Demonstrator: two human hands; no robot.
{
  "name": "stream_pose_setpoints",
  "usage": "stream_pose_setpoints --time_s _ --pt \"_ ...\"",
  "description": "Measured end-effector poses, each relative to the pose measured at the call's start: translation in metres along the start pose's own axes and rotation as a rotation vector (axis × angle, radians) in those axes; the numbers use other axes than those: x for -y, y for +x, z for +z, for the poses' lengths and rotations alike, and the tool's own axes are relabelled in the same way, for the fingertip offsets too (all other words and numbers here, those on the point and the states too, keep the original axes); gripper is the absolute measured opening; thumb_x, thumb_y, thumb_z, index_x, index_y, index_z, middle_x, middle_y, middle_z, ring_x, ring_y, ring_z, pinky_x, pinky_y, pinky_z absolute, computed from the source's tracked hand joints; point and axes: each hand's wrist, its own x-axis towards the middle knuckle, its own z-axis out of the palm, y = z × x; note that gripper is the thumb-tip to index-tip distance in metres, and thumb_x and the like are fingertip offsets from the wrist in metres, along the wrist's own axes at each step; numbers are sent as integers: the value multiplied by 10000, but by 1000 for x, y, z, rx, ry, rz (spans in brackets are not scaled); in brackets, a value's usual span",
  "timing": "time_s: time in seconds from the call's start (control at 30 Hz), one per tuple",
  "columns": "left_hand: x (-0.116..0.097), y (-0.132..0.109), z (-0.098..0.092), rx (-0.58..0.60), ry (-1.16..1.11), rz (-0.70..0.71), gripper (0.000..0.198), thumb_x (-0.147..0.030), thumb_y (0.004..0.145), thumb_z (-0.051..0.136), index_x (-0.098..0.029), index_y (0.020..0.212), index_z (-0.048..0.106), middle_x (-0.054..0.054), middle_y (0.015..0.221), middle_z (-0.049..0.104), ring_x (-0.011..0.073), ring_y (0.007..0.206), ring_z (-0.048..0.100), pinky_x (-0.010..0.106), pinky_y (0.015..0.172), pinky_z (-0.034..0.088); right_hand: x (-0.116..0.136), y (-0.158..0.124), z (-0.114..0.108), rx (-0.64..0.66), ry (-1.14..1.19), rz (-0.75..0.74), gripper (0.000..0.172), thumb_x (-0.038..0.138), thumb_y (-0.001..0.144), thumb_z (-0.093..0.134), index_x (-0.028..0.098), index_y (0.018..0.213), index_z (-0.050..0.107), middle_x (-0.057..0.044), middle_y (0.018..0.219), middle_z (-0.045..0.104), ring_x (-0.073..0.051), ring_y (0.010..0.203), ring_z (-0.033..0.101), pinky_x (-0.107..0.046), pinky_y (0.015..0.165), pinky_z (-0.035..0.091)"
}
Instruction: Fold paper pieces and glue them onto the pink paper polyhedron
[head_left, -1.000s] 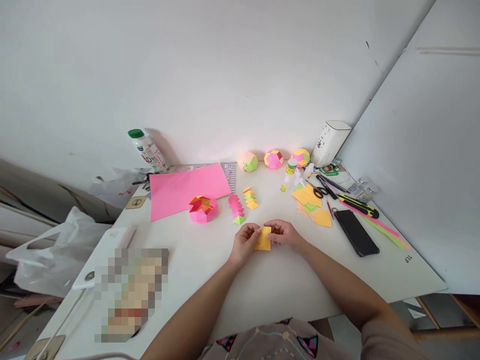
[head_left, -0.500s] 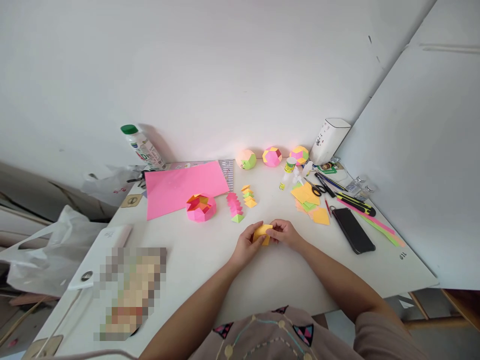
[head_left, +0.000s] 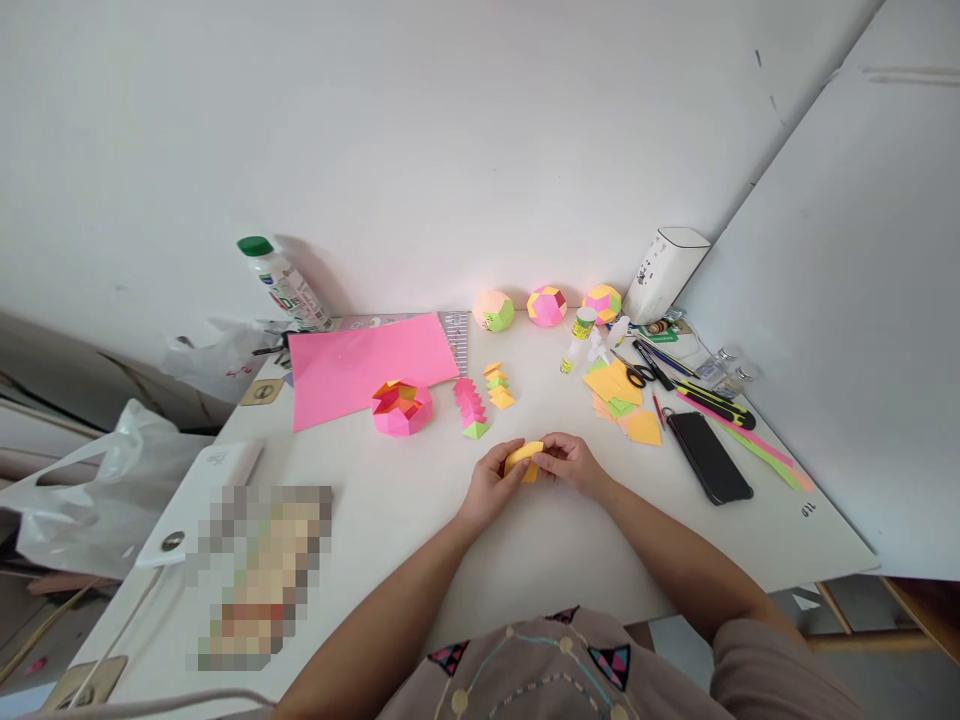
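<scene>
Small square of yellow-orange paper, held up in both hands just above the white desk, near its front edge, between the forearms. Left hand pinches its left side, fingers behind and thumb low on the near face; right hand takes the right edge between thumb and curled fingers. Sheet bows over at the top, a lower flap hanging beneath the thumbs. Handling, by judgement: next to no weight, thin and pliable, dry enough not to slip; likely to keep any crease, so a stray pinch would mark it and a hard tug could tear it. Best hold looks to be light fingertips at opposite edges or corners, with a thumb free to run along a fold. Similar loose sheets lie beyond the right hand, near the scissors; a row of pink folded pieces sits beyond the left. Hard to make out: whether the held paper is creased or merely curled, how many layers it has, and the fingertips behind it. Lower left, an object is blurred into blocks, unreadable. Forearms cover part of the desk; the cable runs off the bottom edge.
</scene>
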Motion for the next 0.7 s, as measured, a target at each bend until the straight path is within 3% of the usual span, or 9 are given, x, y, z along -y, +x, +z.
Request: stream_pose_setpoints --time_s 0.27,0.43,0.57,0.7 --pt "-9 -4 0 102 99 66 364 -446 829 580 -173 1043 692 49 823 686 162 710 585 257 619 458 -1 0 0 -7 58 -33 294 385 719 731 205 918 610 32 679 584 -99 520 533 -249 500 445" --pt "-9 -5 0 112 129 82 369 -453 836 565 -161 1009 709 41 752 673 159 685 569 249 601 436 -2 1 0 -15 61 -29 272 412 702 741 197 852 668 22 633 583 -110 504 524 -262 487 439" --pt "-7 -5 0 48 98 61 374 -451 799 610 -180 1039 703 28 756 669 143 629 526 244 569 411 -2 1 0 -4 64 -44 250 421 703 740 200 800 677 21 604 578 -113 500 520 -262 482 432" --pt "-6 -5 0 68 69 99 342 -437 803 612 -199 1025 720 27 784 678 162 687 540 255 614 430 -2 0 0 -2 62 -42 241 416 704 741 202 788 667 26 586 566 -117 502 516 -267 487 432"
